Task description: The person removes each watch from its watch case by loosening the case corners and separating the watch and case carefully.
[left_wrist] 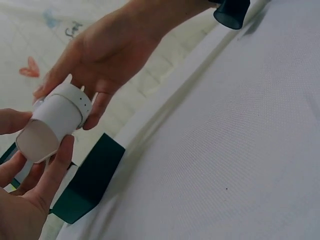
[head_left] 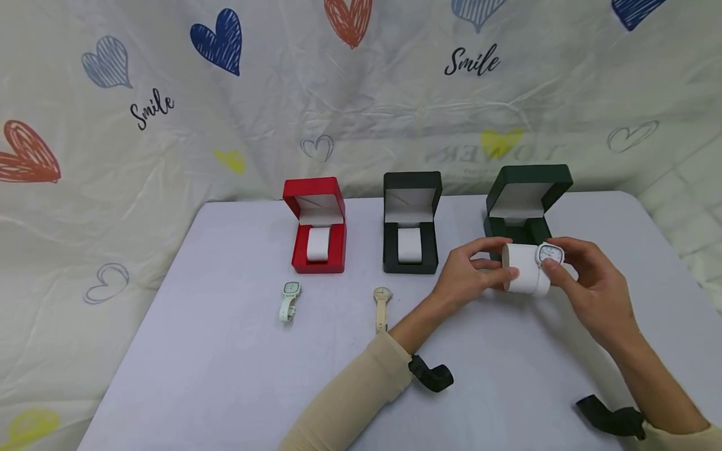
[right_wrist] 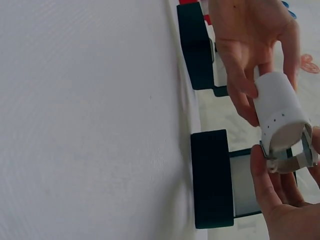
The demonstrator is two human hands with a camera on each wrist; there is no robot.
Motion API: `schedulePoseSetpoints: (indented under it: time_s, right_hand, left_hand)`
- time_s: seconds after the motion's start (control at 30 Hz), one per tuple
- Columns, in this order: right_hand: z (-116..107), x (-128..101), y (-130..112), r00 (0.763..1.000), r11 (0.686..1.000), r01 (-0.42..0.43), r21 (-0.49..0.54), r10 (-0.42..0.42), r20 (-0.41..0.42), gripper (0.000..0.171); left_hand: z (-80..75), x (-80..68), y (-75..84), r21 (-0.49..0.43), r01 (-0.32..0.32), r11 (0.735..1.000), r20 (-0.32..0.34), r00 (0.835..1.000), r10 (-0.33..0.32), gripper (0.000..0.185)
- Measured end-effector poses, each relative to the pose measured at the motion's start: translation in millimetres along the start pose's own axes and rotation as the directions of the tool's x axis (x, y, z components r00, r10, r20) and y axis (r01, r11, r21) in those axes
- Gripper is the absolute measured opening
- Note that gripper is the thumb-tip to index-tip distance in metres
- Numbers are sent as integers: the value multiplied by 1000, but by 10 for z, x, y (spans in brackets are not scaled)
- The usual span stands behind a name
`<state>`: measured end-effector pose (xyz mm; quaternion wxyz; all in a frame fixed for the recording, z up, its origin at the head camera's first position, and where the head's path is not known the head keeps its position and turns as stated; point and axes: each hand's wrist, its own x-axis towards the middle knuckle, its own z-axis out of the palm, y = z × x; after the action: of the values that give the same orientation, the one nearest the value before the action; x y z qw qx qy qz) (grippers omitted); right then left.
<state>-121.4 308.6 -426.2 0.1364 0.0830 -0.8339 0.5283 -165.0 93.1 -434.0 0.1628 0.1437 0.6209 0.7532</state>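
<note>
Both hands are up over the tabletop's far right corner: the left hand (head_left: 470,275) clamps the white cushion (head_left: 521,268). The right hand (head_left: 586,282) pinches the white watch (head_left: 549,254) wrapped round it, just before the green box (head_left: 527,200).

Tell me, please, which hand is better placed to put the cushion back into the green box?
Probably left: the left hand grips the white cushion, while the right hand pinches the watch wrapped around it.

My head camera looks down across the table toward the open dark-green hinged box (head_left: 527,203). Both wrist cameras sit close beside that box (left_wrist: 90,182) (right_wrist: 215,177), facing it from opposite sides.
</note>
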Motion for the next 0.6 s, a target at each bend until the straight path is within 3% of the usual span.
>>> schedulePoseSetpoints:
  time_s: [0.4, 0.6]
  right_hand:
    - [-22, -3, 39, 999, 999, -51, 3, 51, -16, 51]
    - [-18, -20, 42, 996, 996, -92, -7, 92, -12, 50]
  left_hand:
    - [-10, -1, 4, -6, -3, 1000, 13, 1000, 3, 50]
    - [-7, 4, 4, 9, -4, 1000, -10, 1000, 4, 50]
